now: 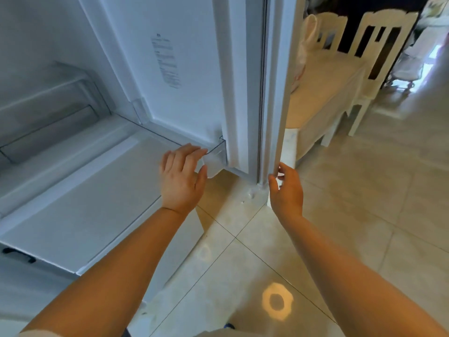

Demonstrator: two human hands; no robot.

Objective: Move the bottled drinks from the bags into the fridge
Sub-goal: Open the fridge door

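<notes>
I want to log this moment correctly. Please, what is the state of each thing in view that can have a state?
fridge door: open, swung wide
door bin: clear plastic; no bottle seen in it
fridge drawer: pushed in
left hand: open, fingers at the door bin's rim
right hand: grips the fridge door's outer edge
chairs: upright at the table

Counts being shown in the head view

Two hands are being seen, a left hand (183, 177) and a right hand (286, 188); one fridge (73, 186) is being shown, with one open door (184, 69) and one clear door shelf (217, 152); two white chairs (386, 45) are being shown beside one table (323, 88).
</notes>
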